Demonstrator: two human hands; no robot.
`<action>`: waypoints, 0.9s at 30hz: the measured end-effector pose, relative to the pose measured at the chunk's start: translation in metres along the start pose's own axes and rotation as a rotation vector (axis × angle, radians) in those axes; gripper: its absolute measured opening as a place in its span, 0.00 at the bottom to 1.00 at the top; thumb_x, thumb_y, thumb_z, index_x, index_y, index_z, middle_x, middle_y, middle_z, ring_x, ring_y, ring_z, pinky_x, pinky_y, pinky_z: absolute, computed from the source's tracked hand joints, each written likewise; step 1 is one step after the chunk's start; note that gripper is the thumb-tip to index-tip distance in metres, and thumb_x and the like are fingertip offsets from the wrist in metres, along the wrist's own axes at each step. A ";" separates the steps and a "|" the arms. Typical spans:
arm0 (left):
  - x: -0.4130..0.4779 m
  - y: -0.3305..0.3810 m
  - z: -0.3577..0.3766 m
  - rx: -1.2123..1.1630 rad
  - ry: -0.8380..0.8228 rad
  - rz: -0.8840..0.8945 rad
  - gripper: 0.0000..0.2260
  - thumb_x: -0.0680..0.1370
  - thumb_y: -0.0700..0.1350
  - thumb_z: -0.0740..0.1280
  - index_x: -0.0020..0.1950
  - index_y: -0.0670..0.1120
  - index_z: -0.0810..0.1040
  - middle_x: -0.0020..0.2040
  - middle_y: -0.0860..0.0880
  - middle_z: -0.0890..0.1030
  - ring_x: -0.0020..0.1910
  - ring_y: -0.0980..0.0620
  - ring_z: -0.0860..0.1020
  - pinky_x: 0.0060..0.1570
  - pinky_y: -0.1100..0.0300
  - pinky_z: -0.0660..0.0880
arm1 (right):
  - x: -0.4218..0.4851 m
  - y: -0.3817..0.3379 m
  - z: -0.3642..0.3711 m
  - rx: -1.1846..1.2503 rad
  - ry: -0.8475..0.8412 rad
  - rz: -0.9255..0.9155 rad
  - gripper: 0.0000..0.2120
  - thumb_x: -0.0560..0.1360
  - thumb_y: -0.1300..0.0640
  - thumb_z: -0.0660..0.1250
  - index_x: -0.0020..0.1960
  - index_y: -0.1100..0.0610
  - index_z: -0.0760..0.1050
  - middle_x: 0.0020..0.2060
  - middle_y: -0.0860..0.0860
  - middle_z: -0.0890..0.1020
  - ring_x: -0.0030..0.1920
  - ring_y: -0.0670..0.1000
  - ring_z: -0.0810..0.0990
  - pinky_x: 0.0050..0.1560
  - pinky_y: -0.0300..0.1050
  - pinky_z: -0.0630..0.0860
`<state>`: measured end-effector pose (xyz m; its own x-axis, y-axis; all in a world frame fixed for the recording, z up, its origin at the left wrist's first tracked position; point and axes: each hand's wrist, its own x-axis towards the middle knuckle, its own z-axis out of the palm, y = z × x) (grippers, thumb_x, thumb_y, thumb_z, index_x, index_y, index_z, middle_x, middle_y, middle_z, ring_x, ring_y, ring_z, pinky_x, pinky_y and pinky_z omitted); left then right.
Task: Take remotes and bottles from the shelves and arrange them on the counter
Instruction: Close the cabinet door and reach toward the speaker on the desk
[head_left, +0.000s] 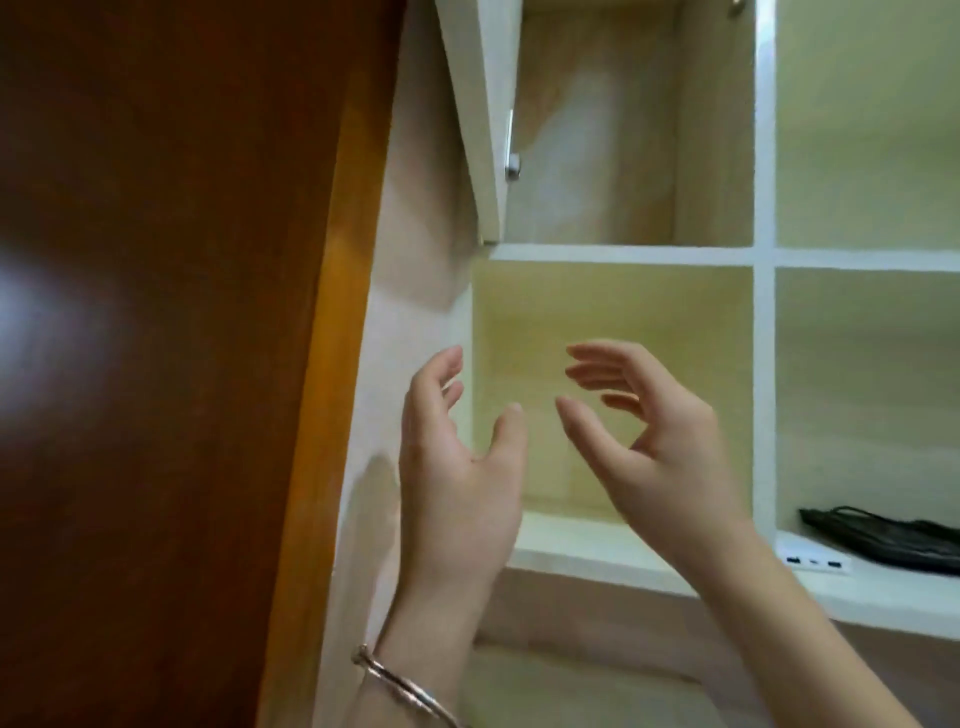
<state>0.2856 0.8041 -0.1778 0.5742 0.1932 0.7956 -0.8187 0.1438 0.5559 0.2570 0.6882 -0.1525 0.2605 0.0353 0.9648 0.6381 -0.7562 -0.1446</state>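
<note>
Both hands are raised in front of a white shelf unit with light wood backs. My left hand is open, fingers loosely spread, holding nothing, level with the left edge of the lower compartment. My right hand is open too, palm toward the left hand, fingers slightly curved and apart, empty. The compartment behind the hands shows nothing inside. No remote or bottle is clearly in view; a flat black object, too blurred to name, lies in the lower right compartment.
A white cabinet door with a metal handle stands ajar over the upper left compartment. A dark brown wooden door fills the left. A white strip with ports lies on the right shelf by the black object.
</note>
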 end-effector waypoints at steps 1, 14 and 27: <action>0.012 0.005 0.006 0.002 0.026 0.020 0.21 0.76 0.43 0.65 0.65 0.59 0.64 0.68 0.58 0.69 0.66 0.63 0.66 0.53 0.74 0.64 | 0.018 -0.003 -0.002 0.007 0.023 -0.019 0.15 0.71 0.54 0.68 0.58 0.51 0.75 0.46 0.38 0.78 0.51 0.40 0.78 0.54 0.32 0.73; 0.112 0.095 0.039 -0.166 0.096 0.227 0.31 0.71 0.36 0.60 0.71 0.54 0.60 0.64 0.46 0.75 0.60 0.44 0.77 0.58 0.49 0.76 | 0.178 -0.091 -0.041 0.298 0.139 -0.080 0.20 0.77 0.47 0.61 0.66 0.51 0.68 0.55 0.47 0.77 0.53 0.47 0.78 0.47 0.34 0.73; 0.117 0.067 0.109 0.559 -0.298 0.594 0.36 0.70 0.34 0.59 0.75 0.54 0.57 0.77 0.54 0.55 0.77 0.54 0.54 0.75 0.52 0.56 | 0.186 -0.006 -0.104 -0.087 0.370 0.006 0.22 0.76 0.58 0.61 0.70 0.56 0.64 0.65 0.54 0.75 0.63 0.54 0.75 0.66 0.49 0.70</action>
<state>0.2966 0.7302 -0.0211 0.0891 -0.1887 0.9780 -0.9107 -0.4131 0.0033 0.2263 0.6307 0.0505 -0.0249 -0.1955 0.9804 0.5695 -0.8088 -0.1468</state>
